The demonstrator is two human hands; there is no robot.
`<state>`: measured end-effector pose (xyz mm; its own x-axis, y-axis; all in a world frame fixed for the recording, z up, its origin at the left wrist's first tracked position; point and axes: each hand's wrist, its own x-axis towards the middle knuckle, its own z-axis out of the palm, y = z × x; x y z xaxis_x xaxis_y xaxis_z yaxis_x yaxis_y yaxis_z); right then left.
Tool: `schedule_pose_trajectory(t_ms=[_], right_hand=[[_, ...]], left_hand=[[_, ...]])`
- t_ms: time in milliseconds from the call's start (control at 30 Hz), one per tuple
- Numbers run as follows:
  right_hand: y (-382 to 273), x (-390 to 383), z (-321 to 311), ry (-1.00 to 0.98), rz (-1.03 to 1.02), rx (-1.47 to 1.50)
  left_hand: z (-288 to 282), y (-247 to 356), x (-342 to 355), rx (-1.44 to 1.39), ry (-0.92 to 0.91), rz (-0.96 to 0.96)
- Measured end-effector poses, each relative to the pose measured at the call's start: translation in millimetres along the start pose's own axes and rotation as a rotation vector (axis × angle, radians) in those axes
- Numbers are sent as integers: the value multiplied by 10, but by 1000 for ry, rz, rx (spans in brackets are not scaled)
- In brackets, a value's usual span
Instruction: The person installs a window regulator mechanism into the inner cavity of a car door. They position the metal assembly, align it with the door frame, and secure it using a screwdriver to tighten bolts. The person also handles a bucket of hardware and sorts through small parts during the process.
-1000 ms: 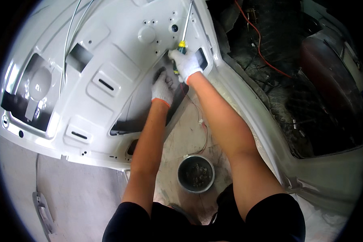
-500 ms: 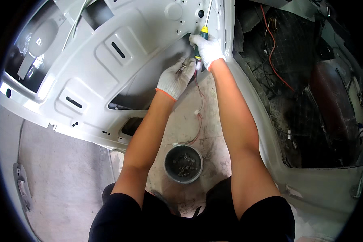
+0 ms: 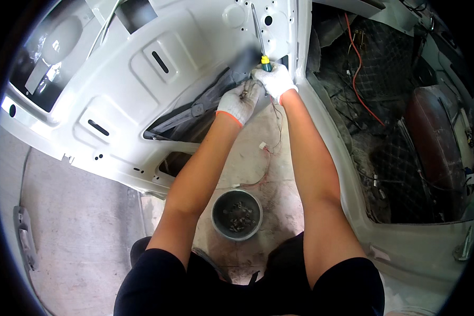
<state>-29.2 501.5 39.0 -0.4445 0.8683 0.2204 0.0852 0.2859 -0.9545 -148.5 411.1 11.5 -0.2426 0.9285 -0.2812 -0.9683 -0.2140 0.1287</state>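
Both my hands wear white knit gloves with orange cuffs. My right hand (image 3: pixel 277 80) is wrapped round the green-and-yellow handle of a screwdriver (image 3: pixel 266 64), its long metal shaft pointing up and away, tilted slightly left. Close by on the left, my left hand (image 3: pixel 240 101) is half curled, palm upward, around small metal fasteners (image 3: pixel 243 95) too small to make out exactly. Both hands are in front of the inner side of a white vehicle door (image 3: pixel 126 100), near its large cut-out. A dark blurred shape (image 3: pixel 246 59) shows just beyond my hands; what it is I cannot tell.
On the floor below stands a round grey metal bowl (image 3: pixel 237 231) containing several small fasteners. Thin wires with a white connector (image 3: pixel 262 146) hang between door and body. To the right, the open cabin holds a red cable (image 3: pixel 358 68) and a dark red seat part (image 3: pixel 432 139).
My right hand has lowered and the screwdriver now leans left. My left hand has shifted slightly right. The door cut-out, grey before, now shows dark inner structure with metal bars.
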Motion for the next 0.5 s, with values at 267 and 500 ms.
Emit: schedule_pose_trajectory(t_ms=[267,500], right_hand=[[-69,-124,-200,-263,-30,-3],[-129,-189,-257,-353,-172,-195]], left_hand=[[115,-67,-117,-7,-122,-102],[103,-91,75,39,-166,-102]])
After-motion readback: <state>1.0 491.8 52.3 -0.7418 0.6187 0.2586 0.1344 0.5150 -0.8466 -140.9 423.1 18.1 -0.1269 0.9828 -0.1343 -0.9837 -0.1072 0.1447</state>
